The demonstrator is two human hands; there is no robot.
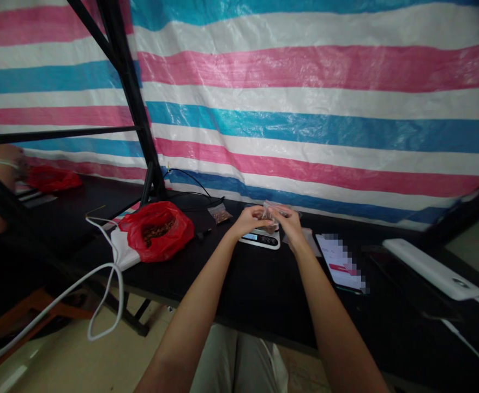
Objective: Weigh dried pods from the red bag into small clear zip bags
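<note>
grip of left hand (249,222) + right hand (292,225) both pinching zip bag (269,216) over digital scale (269,240), loose pinch could spill contents imo

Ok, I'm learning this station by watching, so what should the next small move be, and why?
Probably rest the small clear bag on the scale and let go: the left hand and right hand hold it at the scale, whose display is lit, and their grip could disturb a reading.

Head-worn view, looking forward and down, near the table (264,295)
</note>
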